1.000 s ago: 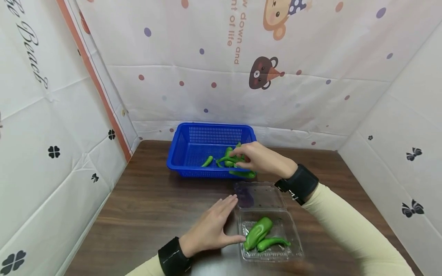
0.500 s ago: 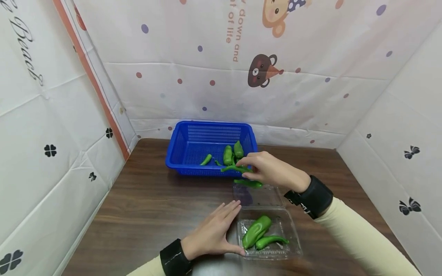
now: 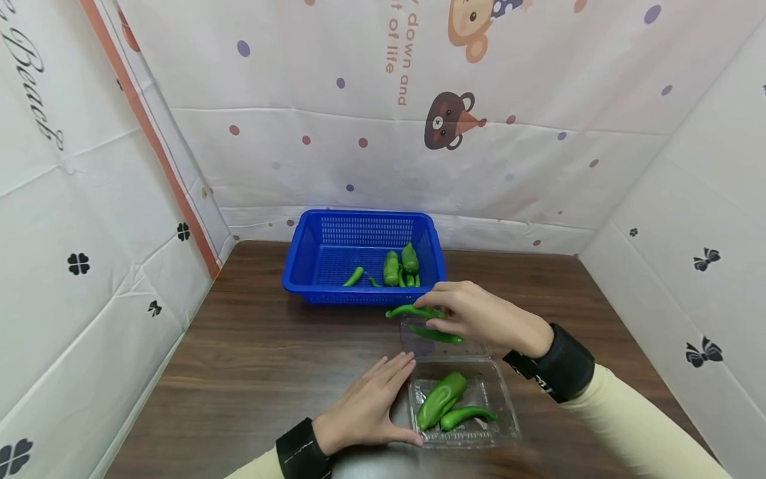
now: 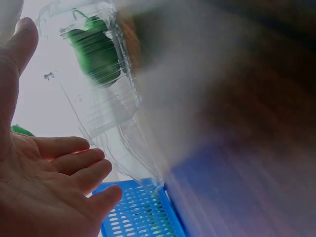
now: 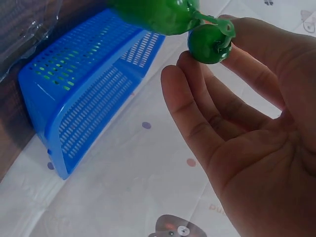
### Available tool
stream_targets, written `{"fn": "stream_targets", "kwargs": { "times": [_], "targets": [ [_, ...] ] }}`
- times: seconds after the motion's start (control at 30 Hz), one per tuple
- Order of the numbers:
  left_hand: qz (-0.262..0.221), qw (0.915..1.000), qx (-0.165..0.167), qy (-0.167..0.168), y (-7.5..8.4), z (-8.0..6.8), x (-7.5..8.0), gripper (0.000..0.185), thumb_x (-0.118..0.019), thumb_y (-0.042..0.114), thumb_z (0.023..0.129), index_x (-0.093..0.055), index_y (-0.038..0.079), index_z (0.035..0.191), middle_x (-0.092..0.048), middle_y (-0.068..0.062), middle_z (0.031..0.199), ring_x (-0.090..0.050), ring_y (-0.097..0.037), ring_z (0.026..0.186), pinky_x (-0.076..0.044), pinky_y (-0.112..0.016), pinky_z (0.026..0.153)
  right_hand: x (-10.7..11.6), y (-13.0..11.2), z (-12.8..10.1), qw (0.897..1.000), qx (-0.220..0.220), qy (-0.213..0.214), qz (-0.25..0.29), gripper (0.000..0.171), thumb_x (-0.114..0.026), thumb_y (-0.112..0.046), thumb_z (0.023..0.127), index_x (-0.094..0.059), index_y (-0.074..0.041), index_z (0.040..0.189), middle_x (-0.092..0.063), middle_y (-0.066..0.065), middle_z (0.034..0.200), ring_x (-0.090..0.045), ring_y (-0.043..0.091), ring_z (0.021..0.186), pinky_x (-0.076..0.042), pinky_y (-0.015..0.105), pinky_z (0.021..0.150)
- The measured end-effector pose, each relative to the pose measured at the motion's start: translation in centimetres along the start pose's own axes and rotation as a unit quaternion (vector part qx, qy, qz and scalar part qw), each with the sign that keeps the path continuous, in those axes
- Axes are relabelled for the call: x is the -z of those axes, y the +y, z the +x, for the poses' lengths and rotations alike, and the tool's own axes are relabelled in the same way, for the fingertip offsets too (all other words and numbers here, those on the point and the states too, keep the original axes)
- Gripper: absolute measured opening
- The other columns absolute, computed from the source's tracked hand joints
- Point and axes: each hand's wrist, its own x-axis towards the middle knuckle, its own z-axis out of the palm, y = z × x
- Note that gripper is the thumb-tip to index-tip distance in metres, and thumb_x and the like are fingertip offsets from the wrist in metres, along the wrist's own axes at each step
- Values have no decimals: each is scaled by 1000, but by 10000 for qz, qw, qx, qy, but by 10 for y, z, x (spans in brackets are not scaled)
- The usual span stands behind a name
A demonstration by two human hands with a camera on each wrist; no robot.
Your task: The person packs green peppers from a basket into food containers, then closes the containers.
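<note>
In the head view my right hand (image 3: 481, 318) pinches two slim green chili peppers, an upper one (image 3: 403, 311) and a lower one (image 3: 435, 334), above the lid of a clear plastic clamshell box (image 3: 507, 399). The right wrist view shows a chili end (image 5: 210, 45) between thumb and fingers. My left hand (image 3: 368, 407) lies with extended fingers along the box's left side, its thumb at the near left corner. Inside the box are a large green pepper (image 3: 441, 399) and a smaller curved one (image 3: 468, 416). The left wrist view shows the palm (image 4: 54, 180) beside the box.
A blue plastic basket (image 3: 299, 266) stands at the back of the wooden table (image 3: 251, 359), holding several green peppers (image 3: 391, 269), one small pepper (image 3: 354, 276) lying apart. Printed white sheets (image 3: 287, 173) close off the back and both sides.
My right hand has come out of the basket toward me and to the right, carrying the two chili peppers over the box's lid. My left hand stays at the box's left side.
</note>
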Motion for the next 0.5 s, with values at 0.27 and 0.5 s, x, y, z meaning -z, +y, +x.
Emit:
{"fn": "stream_targets", "kwargs": {
  "times": [0.27, 0.5],
  "targets": [
    [-75, 9998, 155, -92, 0, 0, -4, 115, -62, 80, 82, -33, -1, 159, -36, -21, 162, -35, -30, 150, -33, -51, 120, -5, -7, -16, 9998, 192, 79, -5, 33, -78, -13, 93, -71, -8, 124, -68, 1, 107, -60, 1, 79, -53, 20, 68],
    [-231, 9995, 179, -110, -1, 0, -6, 116, -64, 79, 82, -32, -1, 159, -35, -21, 162, -35, -32, 150, -32, -52, 120, -12, -11, -27, 9991, 375, 197, -89, 33, -80, -10, 90, -72, -6, 122, -67, 1, 102, -60, 3, 79, -54, 20, 68]
  ]
}}
